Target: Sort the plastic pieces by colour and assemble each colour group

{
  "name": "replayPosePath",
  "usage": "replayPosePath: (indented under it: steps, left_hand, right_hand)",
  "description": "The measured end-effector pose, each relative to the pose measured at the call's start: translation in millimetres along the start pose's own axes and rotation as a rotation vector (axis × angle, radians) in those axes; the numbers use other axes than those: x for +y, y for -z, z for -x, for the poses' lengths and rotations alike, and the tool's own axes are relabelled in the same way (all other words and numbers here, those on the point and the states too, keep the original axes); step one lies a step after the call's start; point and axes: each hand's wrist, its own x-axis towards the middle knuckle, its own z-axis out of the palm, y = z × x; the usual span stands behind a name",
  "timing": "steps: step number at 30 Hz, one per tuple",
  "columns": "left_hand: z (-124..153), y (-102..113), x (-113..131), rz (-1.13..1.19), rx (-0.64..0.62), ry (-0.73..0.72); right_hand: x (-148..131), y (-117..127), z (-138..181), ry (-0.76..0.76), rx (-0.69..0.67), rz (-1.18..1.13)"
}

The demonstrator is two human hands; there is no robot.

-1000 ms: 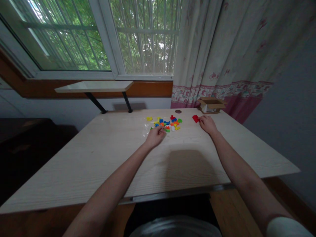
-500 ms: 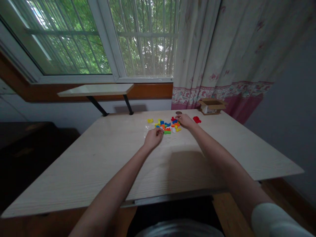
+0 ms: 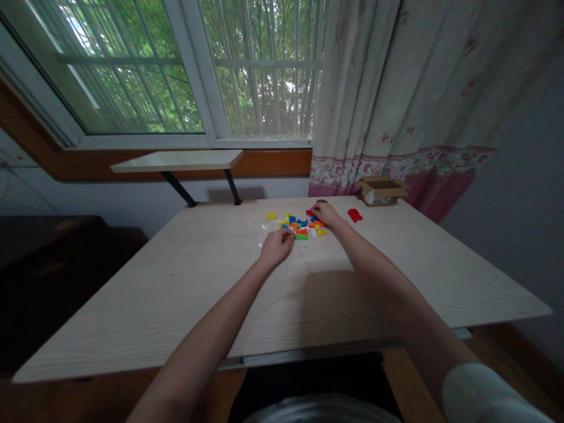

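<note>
A heap of small coloured plastic pieces [image 3: 298,226] in yellow, blue, orange, green and red lies at the far middle of the pale wooden table [image 3: 176,294]. My left hand [image 3: 277,245] rests at the heap's near left edge, fingers curled together over its nearest pieces. My right hand [image 3: 325,214] reaches into the heap's far right side, fingers bent down onto a red piece. What either hand holds is too small to make out. A separate red piece [image 3: 355,215] lies alone to the right of the heap.
A small open cardboard box [image 3: 381,190] stands at the table's far right corner by the curtain [image 3: 396,88]. A narrow shelf [image 3: 176,160] on black brackets hangs under the window behind the table. Dark furniture [image 3: 44,258] stands at the left.
My right hand left the lone red piece on the table and moved left into the heap's far side. My left hand stayed at the heap's near edge.
</note>
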Motion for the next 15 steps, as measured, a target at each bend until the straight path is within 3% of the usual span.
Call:
replayPosePath:
  steps: [3,6,10,15]
  left_hand:
    - [-1.4,-0.9,-0.1,0.055,0.008,0.000]
    - [-5.1,-4.0,0.8,0.178,0.066,0.045]
    - [-8.7,-8.8,7.6,0.453,0.136,0.153]
    - [-4.5,-7.4,27.0,0.819,0.039,0.190]
  right_hand:
    - [-13.4,4.0,11.2,0.070,0.085,-0.177]
    - [-29.7,3.2,32.7,0.018,0.134,-0.571]
    - [-46.9,-3.0,72.8,-0.163,0.003,-1.151]
    - [-58.5,-7.0,109.5,-0.326,-0.030,-1.503]
